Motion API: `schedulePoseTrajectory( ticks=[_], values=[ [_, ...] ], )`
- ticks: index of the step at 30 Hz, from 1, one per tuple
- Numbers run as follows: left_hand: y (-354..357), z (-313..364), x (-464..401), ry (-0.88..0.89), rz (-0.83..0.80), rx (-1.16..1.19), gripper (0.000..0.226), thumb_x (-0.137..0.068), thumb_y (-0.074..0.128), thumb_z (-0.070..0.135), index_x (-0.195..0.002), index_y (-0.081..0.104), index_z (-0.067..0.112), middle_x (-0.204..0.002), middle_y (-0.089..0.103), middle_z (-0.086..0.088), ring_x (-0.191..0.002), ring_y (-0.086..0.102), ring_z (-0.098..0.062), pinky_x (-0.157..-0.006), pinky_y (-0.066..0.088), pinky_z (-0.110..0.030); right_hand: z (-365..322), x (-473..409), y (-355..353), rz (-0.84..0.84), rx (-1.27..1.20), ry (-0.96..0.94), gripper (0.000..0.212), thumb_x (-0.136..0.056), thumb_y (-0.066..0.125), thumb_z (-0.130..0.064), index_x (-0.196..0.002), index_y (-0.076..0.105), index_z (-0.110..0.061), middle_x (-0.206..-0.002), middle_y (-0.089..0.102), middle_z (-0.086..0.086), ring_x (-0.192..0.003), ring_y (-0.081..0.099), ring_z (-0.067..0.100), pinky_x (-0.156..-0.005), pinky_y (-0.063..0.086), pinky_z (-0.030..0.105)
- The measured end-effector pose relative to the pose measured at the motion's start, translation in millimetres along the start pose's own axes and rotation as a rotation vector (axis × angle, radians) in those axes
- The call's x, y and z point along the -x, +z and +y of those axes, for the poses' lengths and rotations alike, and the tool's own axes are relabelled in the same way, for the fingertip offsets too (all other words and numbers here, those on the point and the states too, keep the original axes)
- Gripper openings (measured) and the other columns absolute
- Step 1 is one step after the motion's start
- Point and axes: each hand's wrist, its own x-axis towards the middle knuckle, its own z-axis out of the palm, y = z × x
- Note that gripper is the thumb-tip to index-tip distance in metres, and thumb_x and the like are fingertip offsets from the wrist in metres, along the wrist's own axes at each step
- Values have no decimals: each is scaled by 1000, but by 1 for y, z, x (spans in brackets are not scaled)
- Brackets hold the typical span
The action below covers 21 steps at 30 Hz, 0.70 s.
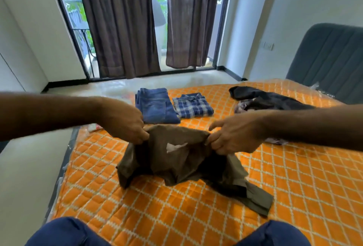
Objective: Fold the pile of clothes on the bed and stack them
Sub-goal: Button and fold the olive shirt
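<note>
An olive-brown garment with a white label hangs from both hands over the orange quilted bed; its lower part trails on the quilt. My left hand pinches its upper left edge, and my right hand pinches the upper right edge. Folded blue jeans lie at the far side of the bed, with a folded blue plaid shirt right beside them. A loose pile of dark clothes lies at the far right.
A grey padded headboard rises at the right. Brown curtains hang over glass doors beyond the bed. The floor lies along the bed's left edge. My knees in dark blue trousers show at the bottom.
</note>
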Motion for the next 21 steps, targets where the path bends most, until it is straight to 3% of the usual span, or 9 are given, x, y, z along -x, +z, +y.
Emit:
schedulePoseTrajectory(
  ticks=[2, 3, 6, 9, 12, 14, 16, 18, 21],
  values=[
    [-24, -25, 0, -168, -322, 70, 14, -105, 42, 23, -115, 52, 20, -107, 63, -4, -85, 66, -26, -64, 45, -38, 26, 4, -15, -142, -144, 163, 30, -85, 60, -11, -114, 63, -20, -114, 65, 1, -114, 57, 23, -99, 48, 45],
    [-33, -44, 3, -267, -373, 80, 20, -106, 40, 22, -121, 52, 23, -120, 61, -2, -96, 66, -25, -71, 48, -38, 48, 10, -18, -153, -209, 285, 32, -85, 60, -8, -115, 63, -17, -114, 64, 5, -109, 60, 26, -93, 51, 42],
    [-79, -126, 39, -518, -152, 15, 20, -104, 46, 28, -119, 60, 25, -122, 63, 3, -105, 65, -21, -79, 49, -32, 130, 59, -46, -10, -372, 560, 30, -85, 53, 4, -112, 66, -5, -115, 65, 17, -108, 61, 35, -90, 47, 38],
    [-127, -185, 82, -719, 54, -16, 12, -100, 53, 33, -102, 64, 28, -99, 70, 2, -88, 69, -22, -76, 56, -39, 184, 121, -89, 81, -255, 757, 20, -95, 52, -4, -101, 65, -18, -110, 67, 4, -108, 61, 25, -102, 43, 40],
    [-186, -224, 116, -951, 203, -85, 18, -98, 52, 43, -97, 64, 29, -84, 68, 4, -75, 68, -17, -68, 56, -39, 208, 173, -142, 116, -93, 935, 28, -95, 50, -4, -95, 58, -31, -109, 60, -11, -121, 50, 10, -122, 9, 45],
    [-228, -232, 128, -1098, 340, -130, 19, -99, 53, 39, -97, 65, 25, -78, 63, 5, -67, 62, -14, -61, 45, -29, 221, 196, -172, 126, -36, 1021, 30, -95, 48, -4, -95, 54, -34, -108, 56, -15, -119, 46, 2, -123, 1, 45],
    [-256, -239, 128, -1238, 453, -120, 13, -101, 54, 32, -95, 62, 23, -73, 51, 6, -59, 49, -9, -57, 35, -24, 230, 209, -201, 142, -91, 1054, 24, -99, 49, -8, -103, 61, -28, -108, 60, -10, -111, 53, 7, -119, 23, 43],
    [-272, -243, 120, -1301, 455, -21, 20, -101, 54, 32, -86, 58, 19, -75, 50, 5, -62, 49, -10, -58, 44, -27, 229, 217, -227, 162, -285, 1041, 19, -101, 51, -9, -100, 65, -22, -98, 61, -2, -94, 58, 17, -93, 46, 37],
    [-276, -240, 118, -1281, 476, 124, 23, -101, 56, 38, -84, 58, 22, -79, 56, 2, -69, 56, -11, -67, 54, -31, 218, 230, -245, 280, -458, 1001, 28, -103, 54, -11, -80, 57, -27, -86, 56, -3, -81, 52, 13, -73, 42, 27]
  ],
)
